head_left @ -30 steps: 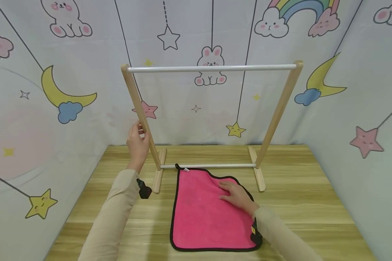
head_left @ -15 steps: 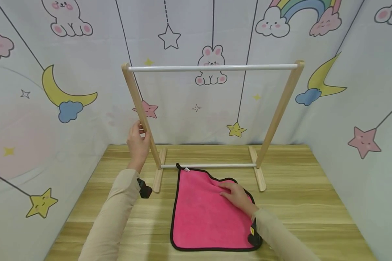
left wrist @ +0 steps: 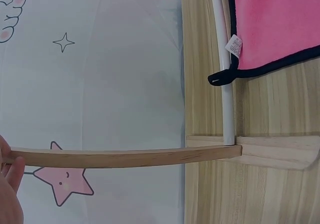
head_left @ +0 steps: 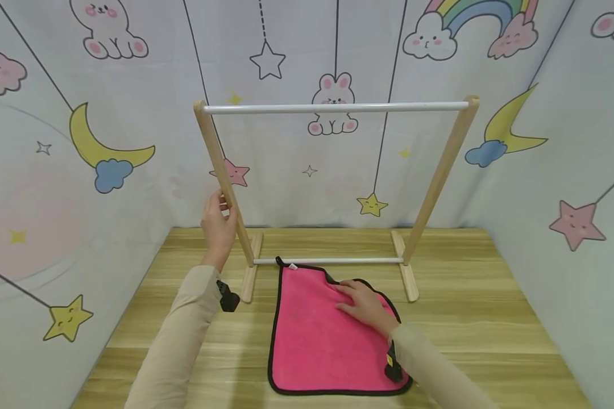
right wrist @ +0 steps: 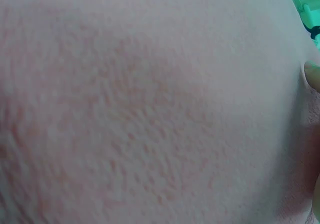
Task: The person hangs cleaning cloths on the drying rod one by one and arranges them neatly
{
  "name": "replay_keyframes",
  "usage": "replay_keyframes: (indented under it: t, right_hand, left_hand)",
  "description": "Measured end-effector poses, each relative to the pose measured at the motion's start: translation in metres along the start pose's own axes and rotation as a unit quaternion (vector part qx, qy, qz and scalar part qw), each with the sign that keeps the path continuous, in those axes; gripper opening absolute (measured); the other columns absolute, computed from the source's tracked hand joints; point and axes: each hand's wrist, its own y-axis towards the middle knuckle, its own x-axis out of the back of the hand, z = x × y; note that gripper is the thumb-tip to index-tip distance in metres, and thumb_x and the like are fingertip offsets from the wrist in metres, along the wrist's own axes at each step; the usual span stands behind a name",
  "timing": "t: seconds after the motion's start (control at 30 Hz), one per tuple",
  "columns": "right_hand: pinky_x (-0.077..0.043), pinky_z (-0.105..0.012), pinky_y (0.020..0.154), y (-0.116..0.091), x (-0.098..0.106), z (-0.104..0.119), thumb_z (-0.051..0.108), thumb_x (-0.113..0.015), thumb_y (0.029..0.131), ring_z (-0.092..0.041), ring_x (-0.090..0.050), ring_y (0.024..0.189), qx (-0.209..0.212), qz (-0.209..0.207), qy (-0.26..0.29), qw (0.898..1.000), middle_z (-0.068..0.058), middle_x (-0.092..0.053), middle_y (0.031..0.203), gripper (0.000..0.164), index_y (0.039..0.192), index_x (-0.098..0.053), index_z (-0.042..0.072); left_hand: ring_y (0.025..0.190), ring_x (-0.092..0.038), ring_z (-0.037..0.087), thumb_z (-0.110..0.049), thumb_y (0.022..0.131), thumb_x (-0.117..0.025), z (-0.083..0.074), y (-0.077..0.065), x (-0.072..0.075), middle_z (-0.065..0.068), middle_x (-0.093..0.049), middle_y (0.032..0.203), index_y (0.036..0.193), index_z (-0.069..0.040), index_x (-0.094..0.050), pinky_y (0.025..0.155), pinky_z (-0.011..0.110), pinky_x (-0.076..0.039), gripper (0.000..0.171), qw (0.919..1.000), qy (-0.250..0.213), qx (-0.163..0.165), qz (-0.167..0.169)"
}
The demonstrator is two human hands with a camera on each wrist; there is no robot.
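My left hand (head_left: 219, 227) grips the left wooden post (left wrist: 125, 158) of a rack, fingers behind it and thumb in front. My right hand (head_left: 363, 307) lies on a pink towel (head_left: 317, 335) with black edging, its fingers extended over the upper right part. At the fingertips the towel's far edge is rumpled and dips. A hanging loop (left wrist: 222, 77) and a white label (left wrist: 234, 46) mark the towel's far left corner, at the rack's lower white bar (head_left: 337, 261). Close-up skin fills most of the right wrist view.
The rack has a white top rail (head_left: 337, 108), a right post (head_left: 442, 176) and flat wooden feet (head_left: 409, 278). It stands on a wood-grain table (head_left: 491, 341). Behind and beside hangs a printed cloth (head_left: 307, 147) with stars, moons and rabbits.
My right hand has slid slightly to the left and away from me, and the towel's far edge has rumpled more under the fingertips. The left hand keeps its grip on the post.
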Motion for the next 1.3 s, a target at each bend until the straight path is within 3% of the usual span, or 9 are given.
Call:
replay_keyframes:
  t: [0.27, 0.4, 0.63, 0.97, 1.1, 1.3]
  right_hand:
    - [-0.050, -0.040, 0.083, -0.001, 0.002, 0.011, 0.045, -0.072, 0.072, -0.025, -0.058, 0.101, 0.017, 0.017, -0.039, 0.999, -0.009, -0.060, 0.114, 0.054, 0.114, -0.065, 0.012]
    - [-0.051, -0.037, 0.079, -0.003, 0.001, 0.017, 0.042, -0.069, 0.076, -0.023, -0.060, 0.097, 0.050, 0.021, -0.078, 0.995, -0.009, -0.061, 0.111, 0.046, 0.109, -0.067, 0.010]
    - [-0.053, -0.033, 0.073, -0.005, -0.006, 0.020, 0.024, -0.071, 0.077, -0.020, -0.062, 0.084, 0.134, -0.042, -0.122, 0.982, -0.007, -0.065, 0.099, 0.025, 0.098, -0.072, 0.011]
    - [-0.051, -0.033, 0.073, -0.007, -0.011, 0.015, 0.020, -0.076, 0.070, -0.015, -0.061, 0.080, 0.189, -0.102, -0.156, 0.964, -0.001, -0.065, 0.090, 0.021, 0.090, -0.073, 0.014]
    - [-0.050, -0.034, 0.074, -0.006, -0.010, 0.016, 0.021, -0.076, 0.070, -0.014, -0.061, 0.080, 0.189, -0.100, -0.150, 0.965, 0.000, -0.066, 0.088, 0.019, 0.088, -0.073, 0.015]
    - [-0.049, -0.034, 0.077, -0.004, -0.007, 0.018, 0.021, -0.075, 0.072, -0.012, -0.062, 0.080, 0.157, -0.071, -0.119, 0.978, 0.003, -0.067, 0.086, 0.016, 0.087, -0.073, 0.016]
  left_hand:
    - [0.091, -0.060, 0.032, 0.000, 0.085, -0.057, -0.001, -0.001, -0.002, 0.021, -0.058, 0.103, 0.120, 0.002, -0.051, 0.072, 0.043, -0.055, 0.035, 1.0000, 0.001, 0.000, -0.008]
    - [0.092, -0.060, 0.032, -0.001, 0.085, -0.056, -0.001, -0.001, -0.002, 0.021, -0.058, 0.104, 0.120, 0.003, -0.051, 0.073, 0.043, -0.055, 0.035, 1.0000, 0.005, 0.000, -0.009]
    - [0.092, -0.060, 0.031, -0.001, 0.086, -0.056, 0.000, 0.000, 0.000, 0.021, -0.058, 0.104, 0.120, 0.002, -0.052, 0.072, 0.042, -0.056, 0.035, 0.9999, 0.007, -0.009, -0.010]
    - [0.093, -0.060, 0.029, 0.000, 0.086, -0.055, -0.001, -0.001, -0.001, 0.020, -0.057, 0.106, 0.122, 0.001, -0.050, 0.074, 0.040, -0.056, 0.036, 1.0000, 0.004, -0.004, 0.003]
    - [0.093, -0.060, 0.029, 0.000, 0.086, -0.055, 0.000, -0.001, -0.002, 0.020, -0.057, 0.106, 0.122, 0.001, -0.050, 0.073, 0.040, -0.056, 0.037, 1.0000, 0.005, -0.006, 0.002]
    - [0.093, -0.060, 0.030, 0.000, 0.086, -0.055, 0.001, -0.001, -0.003, 0.020, -0.058, 0.105, 0.121, 0.001, -0.051, 0.073, 0.041, -0.056, 0.036, 0.9999, 0.005, -0.008, -0.006]
